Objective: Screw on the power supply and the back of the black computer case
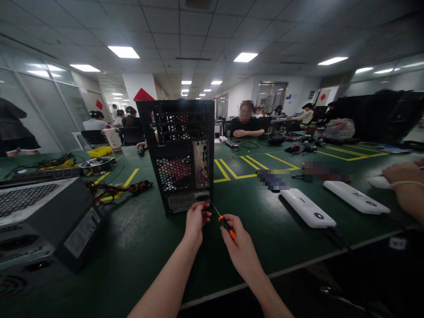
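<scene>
A black computer case [152, 145] stands upright on the green table with its back panel facing me. Its metal port plate [200, 165] is on the right side, and a power supply [180, 202] sits at the bottom. In my right hand [243, 243] is a screwdriver [228, 226] with a black and orange handle, its thin shaft slanting up to the case's lower right corner. My left hand [194, 223] is at that same corner, by the shaft's tip, fingers curled and closed. Whatever they pinch, if anything, is hidden.
Loose power supplies [56, 221] lie at left, near bundled cables [122, 187] and a metal dish [96, 163]. White power banks [308, 207] lie at right, close to another person's hand [406, 176]. A person [247, 123] sits across the table [139, 260].
</scene>
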Tool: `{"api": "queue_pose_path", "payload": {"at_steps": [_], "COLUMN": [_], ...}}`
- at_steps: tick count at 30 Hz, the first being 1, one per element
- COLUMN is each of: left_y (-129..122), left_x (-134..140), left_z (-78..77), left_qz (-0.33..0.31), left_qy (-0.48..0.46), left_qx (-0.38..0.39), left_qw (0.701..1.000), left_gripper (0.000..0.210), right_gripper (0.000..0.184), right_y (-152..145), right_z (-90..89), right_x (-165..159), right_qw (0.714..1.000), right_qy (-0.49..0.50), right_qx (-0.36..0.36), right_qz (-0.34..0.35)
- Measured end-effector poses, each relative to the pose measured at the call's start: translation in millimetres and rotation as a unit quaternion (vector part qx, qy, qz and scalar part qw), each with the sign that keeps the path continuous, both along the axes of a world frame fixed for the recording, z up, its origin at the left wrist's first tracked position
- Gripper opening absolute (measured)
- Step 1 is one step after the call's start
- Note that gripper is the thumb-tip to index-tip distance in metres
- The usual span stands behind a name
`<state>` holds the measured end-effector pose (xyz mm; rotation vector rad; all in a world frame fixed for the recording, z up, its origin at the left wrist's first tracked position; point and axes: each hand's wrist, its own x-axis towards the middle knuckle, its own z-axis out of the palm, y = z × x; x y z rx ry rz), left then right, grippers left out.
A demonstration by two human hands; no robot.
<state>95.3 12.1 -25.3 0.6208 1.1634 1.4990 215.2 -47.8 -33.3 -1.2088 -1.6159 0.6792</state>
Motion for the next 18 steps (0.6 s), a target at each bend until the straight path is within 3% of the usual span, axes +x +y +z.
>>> {"api": "queue_pose_path", "payload": {"at_steps": [5, 13, 18], "left_y": [0.2, 2.5, 4.5], "left_x": [-2.4, -5.4, -5.8], "left_z": [0.4, -0.8, -3.2], "left_qz": [-0.013, -0.021, -0.024], "left_qy": [-0.019, -0.078, -0.082], "left_qx": [0.001, -0.005, -0.003], "left_qw": [1.0, 0.997, 0.996], "left_gripper": [0.015, 0.016, 0.018], "right_gripper": [0.024, 0.037, 0.03], "right_y": [-1.3, 0.2, 0.3], "right_z": [-0.8, -2.7, -6.5], "right_x": [-0.8, -0.5, 1.1], "right_qw": [1.0, 0.998, 0.998], "right_qy": [-0.001, -0.039, -0.016], "right_qx": [-0.022, 0.041, 0.051], "right_qz": [0.0, -0.025, -0.024]}}
